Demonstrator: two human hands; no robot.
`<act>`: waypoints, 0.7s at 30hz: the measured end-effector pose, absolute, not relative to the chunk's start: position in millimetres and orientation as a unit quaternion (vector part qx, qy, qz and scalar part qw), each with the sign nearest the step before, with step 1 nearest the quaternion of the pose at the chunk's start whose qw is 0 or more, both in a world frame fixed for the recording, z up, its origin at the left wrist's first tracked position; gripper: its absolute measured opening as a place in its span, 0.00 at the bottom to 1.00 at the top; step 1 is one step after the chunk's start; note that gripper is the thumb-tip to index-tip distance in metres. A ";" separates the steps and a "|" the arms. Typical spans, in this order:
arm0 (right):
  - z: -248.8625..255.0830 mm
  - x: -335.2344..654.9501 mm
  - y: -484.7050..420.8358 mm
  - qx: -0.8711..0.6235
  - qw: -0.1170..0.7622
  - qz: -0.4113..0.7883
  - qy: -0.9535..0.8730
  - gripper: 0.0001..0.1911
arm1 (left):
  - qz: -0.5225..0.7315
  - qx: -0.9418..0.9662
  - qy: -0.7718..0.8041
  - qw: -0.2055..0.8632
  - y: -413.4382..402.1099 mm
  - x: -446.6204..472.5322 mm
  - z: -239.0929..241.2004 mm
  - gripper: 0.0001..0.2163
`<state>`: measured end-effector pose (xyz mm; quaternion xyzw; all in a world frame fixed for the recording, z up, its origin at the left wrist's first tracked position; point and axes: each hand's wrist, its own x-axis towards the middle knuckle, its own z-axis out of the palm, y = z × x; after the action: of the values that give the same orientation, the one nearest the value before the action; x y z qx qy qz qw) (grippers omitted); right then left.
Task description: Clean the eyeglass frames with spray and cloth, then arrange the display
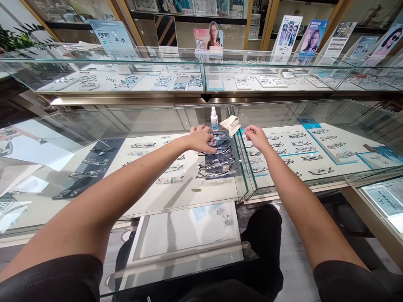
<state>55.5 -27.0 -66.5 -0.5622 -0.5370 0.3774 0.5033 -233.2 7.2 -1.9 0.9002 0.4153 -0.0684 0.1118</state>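
My left hand [201, 140] is over the far end of a row of eyeglasses [217, 161] on a dark strip. Its thumb and fingers are apart, and the fingertips are partly hidden behind the hand. Whether they touch the glasses I cannot tell. To the right, my right hand [256, 136] hovers over the neighbouring glass case with its fingers curled in; anything inside them is hidden. Between the hands lies a crumpled cream cloth [231, 123], close to the right fingertips but apart from them. Just behind my left hand stands a small white spray bottle [214, 119].
Glass display cases [157, 205] with rows of eyeglasses run left and right. An open white drawer [185, 235] sits below, by my legs. Farther back is a second glass counter [126, 61] bearing advertising cards [286, 40]. A small gold-coloured bar [196, 190] lies near the front.
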 end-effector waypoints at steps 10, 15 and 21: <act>-70.2 57.6 -24.8 -0.559 0.505 0.377 -0.539 0.05 | -0.076 0.905 0.408 0.098 8.2 -234.0 2.3 0.25; -71.1 58.1 -24.8 -0.558 0.500 0.377 -0.545 0.05 | -0.063 0.899 0.414 0.124 12.3 -234.3 1.7 0.31; -70.5 57.7 -25.1 -0.556 0.501 0.380 -0.543 0.06 | -0.034 0.884 0.442 0.147 18.5 -234.0 -4.7 0.28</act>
<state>57.7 -25.1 -70.5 -0.5560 -0.5433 0.3802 0.5012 -234.0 18.5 -4.7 0.8841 0.4423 -0.0343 0.1469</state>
